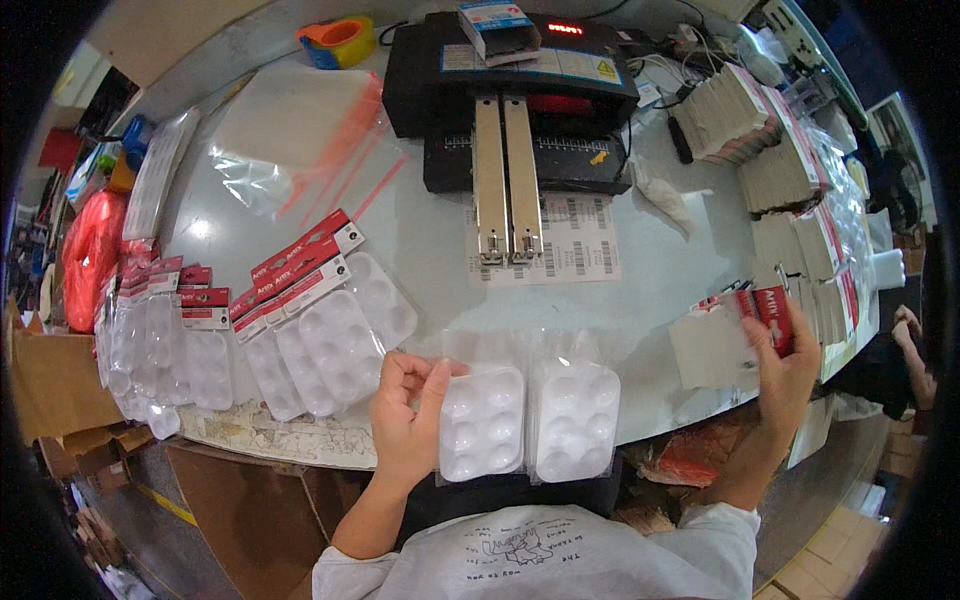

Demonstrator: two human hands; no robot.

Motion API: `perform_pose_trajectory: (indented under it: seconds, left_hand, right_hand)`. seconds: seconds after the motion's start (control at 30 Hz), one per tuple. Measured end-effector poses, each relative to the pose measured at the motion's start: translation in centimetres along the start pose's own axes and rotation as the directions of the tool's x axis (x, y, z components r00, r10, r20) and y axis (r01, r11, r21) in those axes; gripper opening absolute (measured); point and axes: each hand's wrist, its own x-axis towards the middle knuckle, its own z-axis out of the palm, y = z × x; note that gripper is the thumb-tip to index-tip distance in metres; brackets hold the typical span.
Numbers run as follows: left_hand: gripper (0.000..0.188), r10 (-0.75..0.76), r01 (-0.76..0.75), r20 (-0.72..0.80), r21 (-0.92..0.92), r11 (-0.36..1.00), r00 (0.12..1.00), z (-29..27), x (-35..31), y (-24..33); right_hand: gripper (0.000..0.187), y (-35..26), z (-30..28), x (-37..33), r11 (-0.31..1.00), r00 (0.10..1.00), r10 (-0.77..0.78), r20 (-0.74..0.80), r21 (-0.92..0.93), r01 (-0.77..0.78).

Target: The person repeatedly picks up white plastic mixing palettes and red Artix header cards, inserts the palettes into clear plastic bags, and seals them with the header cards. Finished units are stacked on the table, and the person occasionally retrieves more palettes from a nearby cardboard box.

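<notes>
At the table's front edge lie two white plastic paint palettes with round wells, a left one and a right one, each in a clear bag. My left hand is closed at the left palette's bag, thumb and fingers pinching its upper left edge. Off to the right, my right hand grips a red-and-white header card, beside a few pale cards. How many cards it holds is hidden by the fingers. Several carded palettes lie fanned out left of my left hand.
A black machine with two metal arms stands at the back over a barcode label sheet. Clear bags lie back left, more packed palettes far left. Card stacks line the right edge. Another person's arm shows far right.
</notes>
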Motion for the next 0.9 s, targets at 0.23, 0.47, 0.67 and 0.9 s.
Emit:
perform_pose_trajectory:
  seconds: [0.23, 0.47, 0.67, 0.9]
  left_hand:
    - [0.014, -0.113, 0.135, 0.212, -0.091, 0.987, 0.971, 1.2, -0.4, 2.5]
    - [0.014, -0.108, 0.089, 0.136, 0.139, 0.986, 0.985, 1.3, 0.0, 2.1]
    - [0.016, -0.03, 0.007, 0.15, 0.154, 0.988, 0.988, 1.5, 0.1, 2.0]
    - [0.019, 0.127, -0.121, -0.015, 0.2, 0.972, 0.992, 1.5, 0.0, 1.7]
  right_hand:
    - [0.037, -6.5, 9.2, -1.8, 0.866, 0.613, -0.492, 0.618, 0.422, 0.269]
    - [0.033, -6.6, 10.7, -1.5, 0.918, 0.537, -0.39, 0.748, 0.359, 0.166]
    - [0.034, -6.3, 11.2, -1.0, 0.911, 0.478, -0.41, 0.777, 0.37, 0.182]
    - [0.031, -4.7, 11.0, -1.0, 0.876, 0.72, -0.413, 0.558, 0.459, 0.147]
